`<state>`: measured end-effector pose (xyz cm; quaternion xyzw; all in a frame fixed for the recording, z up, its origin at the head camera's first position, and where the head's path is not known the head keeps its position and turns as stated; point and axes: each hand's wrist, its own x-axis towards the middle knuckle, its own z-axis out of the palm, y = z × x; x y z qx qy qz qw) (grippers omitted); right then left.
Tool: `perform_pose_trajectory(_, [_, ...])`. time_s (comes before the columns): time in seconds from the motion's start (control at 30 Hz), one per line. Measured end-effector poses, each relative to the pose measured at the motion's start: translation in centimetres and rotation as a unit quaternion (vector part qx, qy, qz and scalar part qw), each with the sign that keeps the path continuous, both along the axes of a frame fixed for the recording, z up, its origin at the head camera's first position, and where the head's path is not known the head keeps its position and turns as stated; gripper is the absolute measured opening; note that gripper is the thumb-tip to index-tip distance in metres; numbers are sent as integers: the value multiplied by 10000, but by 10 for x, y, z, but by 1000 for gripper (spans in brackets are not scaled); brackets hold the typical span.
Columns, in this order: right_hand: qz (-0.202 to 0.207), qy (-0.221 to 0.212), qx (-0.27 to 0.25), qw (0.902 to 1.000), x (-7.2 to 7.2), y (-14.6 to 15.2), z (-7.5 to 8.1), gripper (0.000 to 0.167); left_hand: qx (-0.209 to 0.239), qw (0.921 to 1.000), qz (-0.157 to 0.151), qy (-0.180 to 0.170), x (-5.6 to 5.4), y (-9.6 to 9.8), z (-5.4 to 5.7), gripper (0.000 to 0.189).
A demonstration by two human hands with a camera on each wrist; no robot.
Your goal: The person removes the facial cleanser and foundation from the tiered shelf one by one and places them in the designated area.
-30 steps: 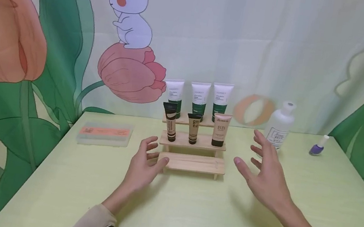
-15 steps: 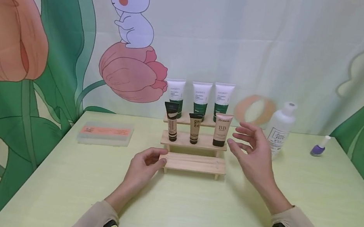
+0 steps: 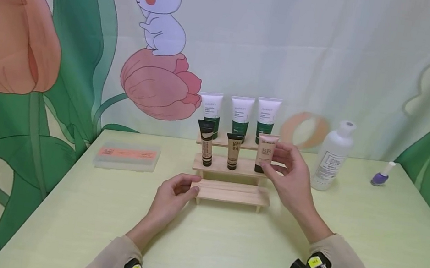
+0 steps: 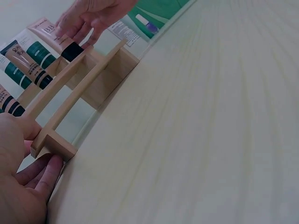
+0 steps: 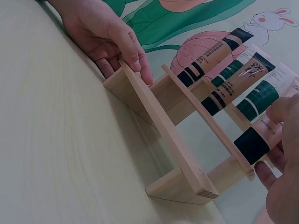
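A three-step wooden display rack [image 3: 233, 193] stands on the table. My left hand [image 3: 170, 194] grips the left end of its lowest step, thumb on top and fingers under the edge, as the left wrist view shows. On the middle step, my right hand [image 3: 295, 185] pinches a pink BB cream tube [image 3: 266, 145] with a black cap, thumb at the front and fingers at its right side. Left of it stand a short gold tube [image 3: 233, 153] and a taller black-and-tan tube [image 3: 206, 144]. Behind them, several white-and-green cream tubes [image 3: 242, 108] stand on the top step.
Right of the rack is a white bottle [image 3: 332, 156], close behind my right hand. Farther right stands a small purple nail polish bottle [image 3: 382, 174]. A flat translucent case [image 3: 126, 157] with an orange label lies at left. A printed curtain [image 3: 247, 32] hangs behind the table.
My right hand has moved left from beside the white bottle and taken hold of the BB cream tube. My left hand's fingers have closed on the rack's lowest step.
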<state>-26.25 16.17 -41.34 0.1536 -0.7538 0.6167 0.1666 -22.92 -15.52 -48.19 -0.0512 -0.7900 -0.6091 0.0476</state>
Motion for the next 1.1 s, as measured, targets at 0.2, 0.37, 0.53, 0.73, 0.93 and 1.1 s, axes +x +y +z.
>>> perform_pose_trajectory(0.2, [-71,30,137,9999,-6,-1,-3,40,-10,10000,-37,11,1,1,1,22])
perform_pose_trajectory(0.37, [-92,93,144,9998,-6,0,-1,40,-21,10000,-35,37,0,1,1,22])
perform_pose_trajectory(0.53, [-121,162,115,9997,-1,5,5,41,-52,10000,-26,17,0,0,1,21])
perform_pose_trajectory(0.73, [-271,267,220,9990,9,19,18,43,-79,10000,58,18,1,0,2,21])
perform_pose_trajectory(0.93, [-527,474,302,9970,19,41,27,43,-66,10000,72,-12,1,1,1,20])
perform_pose_trajectory(1.1, [-761,702,245,9943,26,63,37,43,-76,9999,85,-16,1,1,0,21])
